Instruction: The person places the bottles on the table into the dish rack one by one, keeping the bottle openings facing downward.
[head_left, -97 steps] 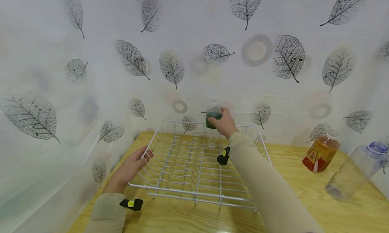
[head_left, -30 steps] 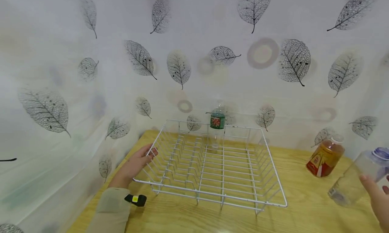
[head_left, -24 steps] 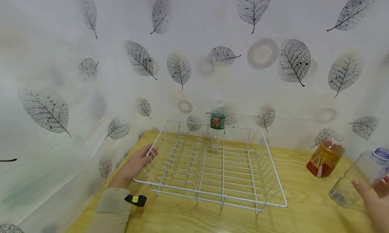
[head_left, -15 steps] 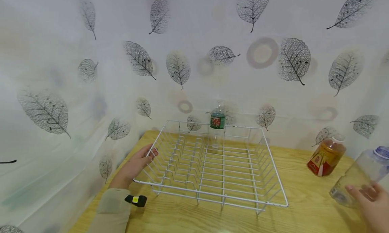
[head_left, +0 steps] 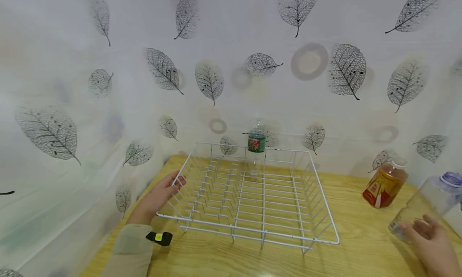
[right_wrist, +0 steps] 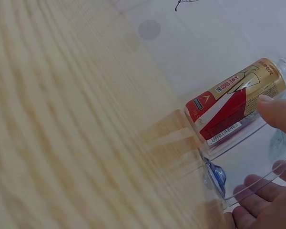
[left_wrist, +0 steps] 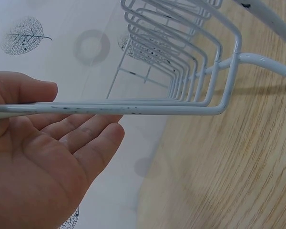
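A white wire dish rack [head_left: 231, 230] stands on the wooden table. My left hand [head_left: 159, 196] holds its left rim; in the left wrist view the thumb [left_wrist: 38, 90] lies on one side of the wire and the fingers on the other. At far right is a large clear plastic bottle [head_left: 433, 194] with a purplish neck, tilted in the picture. My right hand [head_left: 431, 241] is around its lower part, thumb on one side and fingers [right_wrist: 257, 193] bent on the other, partly seen through the plastic. A clear bottle with a green label [head_left: 256, 143] stands at the rack's back.
A drink bottle with a red and gold label [head_left: 385, 184] stands between the rack and the large clear bottle. Behind everything hangs a pale curtain [head_left: 231, 36] with leaf prints. Wooden tabletop [head_left: 355, 245] shows around the rack.
My right hand has let go of the green-labelled bottle at the rack's back, then moved right and come around the large clear bottle. My left hand stays at the rack's rim.
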`<state>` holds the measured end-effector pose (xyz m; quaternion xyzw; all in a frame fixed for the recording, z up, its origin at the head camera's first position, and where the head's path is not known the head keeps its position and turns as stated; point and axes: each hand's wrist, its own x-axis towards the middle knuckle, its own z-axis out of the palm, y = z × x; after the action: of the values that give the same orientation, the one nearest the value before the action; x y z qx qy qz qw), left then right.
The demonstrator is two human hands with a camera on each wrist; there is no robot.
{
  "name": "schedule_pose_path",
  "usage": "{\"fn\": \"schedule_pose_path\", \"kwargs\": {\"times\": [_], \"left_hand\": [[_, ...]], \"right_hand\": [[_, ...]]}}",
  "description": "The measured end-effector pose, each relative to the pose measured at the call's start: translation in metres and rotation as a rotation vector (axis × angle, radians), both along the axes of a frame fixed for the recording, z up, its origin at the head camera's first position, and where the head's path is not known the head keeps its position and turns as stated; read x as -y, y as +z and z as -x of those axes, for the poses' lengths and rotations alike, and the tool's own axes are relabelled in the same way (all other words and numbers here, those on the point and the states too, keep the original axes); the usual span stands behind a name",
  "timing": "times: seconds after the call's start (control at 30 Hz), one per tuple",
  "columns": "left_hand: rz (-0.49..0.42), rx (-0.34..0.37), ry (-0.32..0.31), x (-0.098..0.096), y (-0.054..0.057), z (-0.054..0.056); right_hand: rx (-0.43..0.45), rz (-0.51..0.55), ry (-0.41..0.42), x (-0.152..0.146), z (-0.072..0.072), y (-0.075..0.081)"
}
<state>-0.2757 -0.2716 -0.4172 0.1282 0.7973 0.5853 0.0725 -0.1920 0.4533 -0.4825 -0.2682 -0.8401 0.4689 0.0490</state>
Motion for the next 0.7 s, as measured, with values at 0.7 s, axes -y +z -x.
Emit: {"fn": "schedule_pose_path", "kwargs": {"times": [0.7], "left_hand": [[-0.006, 0.04, -0.009, 0.001, 0.0002, 0.0]], "right_hand": [[-0.027, -0.081, 0.04, 0.004, -0.0022, 0.001]]}}
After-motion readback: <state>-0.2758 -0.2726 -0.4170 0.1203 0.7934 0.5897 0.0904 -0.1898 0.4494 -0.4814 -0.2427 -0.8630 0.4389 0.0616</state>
